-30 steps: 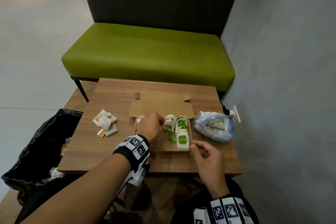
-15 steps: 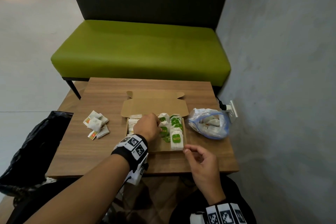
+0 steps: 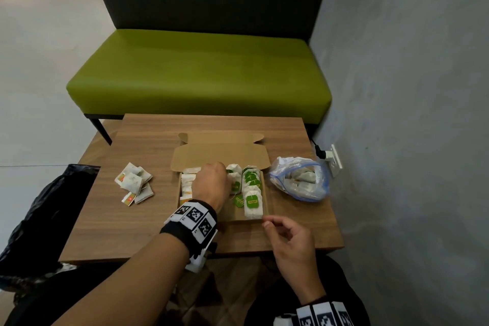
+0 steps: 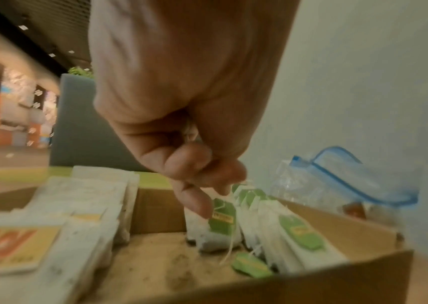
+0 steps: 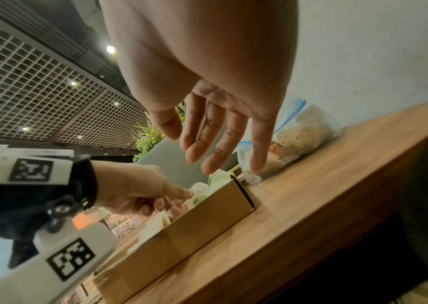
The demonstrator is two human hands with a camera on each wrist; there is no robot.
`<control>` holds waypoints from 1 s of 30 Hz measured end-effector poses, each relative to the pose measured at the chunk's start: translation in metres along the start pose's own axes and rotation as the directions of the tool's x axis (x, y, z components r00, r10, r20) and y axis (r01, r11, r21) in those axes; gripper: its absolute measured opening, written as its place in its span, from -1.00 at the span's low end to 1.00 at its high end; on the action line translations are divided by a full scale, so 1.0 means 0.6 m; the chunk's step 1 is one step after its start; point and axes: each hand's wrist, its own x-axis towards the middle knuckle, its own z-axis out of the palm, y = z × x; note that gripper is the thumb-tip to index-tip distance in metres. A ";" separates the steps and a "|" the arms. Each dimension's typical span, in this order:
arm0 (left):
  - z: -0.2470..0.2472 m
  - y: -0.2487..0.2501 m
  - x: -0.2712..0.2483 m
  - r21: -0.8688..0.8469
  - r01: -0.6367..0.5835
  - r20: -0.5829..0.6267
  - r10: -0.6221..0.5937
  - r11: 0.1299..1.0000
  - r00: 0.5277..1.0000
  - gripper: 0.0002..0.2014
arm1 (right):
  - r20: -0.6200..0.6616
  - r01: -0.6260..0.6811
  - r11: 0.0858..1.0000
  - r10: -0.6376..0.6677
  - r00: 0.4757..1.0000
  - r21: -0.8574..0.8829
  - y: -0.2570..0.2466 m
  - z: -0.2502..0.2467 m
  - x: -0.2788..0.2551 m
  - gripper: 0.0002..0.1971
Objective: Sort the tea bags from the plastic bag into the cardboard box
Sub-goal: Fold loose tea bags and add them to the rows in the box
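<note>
Since a second earlier, the left hand (image 3: 211,183) had edged left inside the open cardboard box (image 3: 265,194) at mid-bench, fingers (image 4: 197,200) pinching an upright, papery green-tagged tea bag (image 4: 214,226). Right hand (image 3: 288,241) hovered near the front edge — fingers relaxed, released. Crinkled plastic bag (image 3: 300,180) sat towards the right edge.

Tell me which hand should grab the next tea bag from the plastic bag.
Right. The right hand hovers open and empty, closer to the plastic bag; the left hand is busy inside the cardboard box, fingers on a green-tagged tea bag.
</note>
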 end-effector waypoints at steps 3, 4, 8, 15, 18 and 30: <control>0.002 -0.001 -0.008 -0.064 0.065 0.147 -0.055 0.996 0.988 -0.82 | 0.023 -0.009 1.000 0.009 1.000 -0.010 0.000 0.007 0.002 -0.82; 0.003 0.001 -0.011 -0.080 0.078 0.196 -0.060 0.994 0.979 -0.84 | 0.034 -0.008 1.000 0.009 0.999 -0.020 0.001 0.009 0.003 -0.81; 0.006 0.014 -0.018 -0.131 0.111 0.270 -0.073 0.985 0.960 -0.76 | 0.057 -0.005 0.999 0.008 0.998 -0.054 0.000 0.018 0.006 -0.85; -0.001 -0.003 -0.024 -0.101 0.078 0.238 -0.052 0.992 0.970 -0.81 | 0.078 0.004 0.997 0.002 0.997 -0.082 0.003 0.027 0.006 -0.87; -0.037 -0.017 -0.036 -0.134 0.010 0.189 0.016 0.991 0.982 -0.86 | 0.071 0.037 0.995 -0.031 0.997 -0.090 0.006 0.029 0.004 -0.83; -0.141 -0.318 0.040 -0.019 0.230 -0.047 -0.230 0.973 0.972 -0.56 | 0.104 0.048 0.987 -0.032 0.994 -0.154 -0.005 0.066 -0.001 -0.80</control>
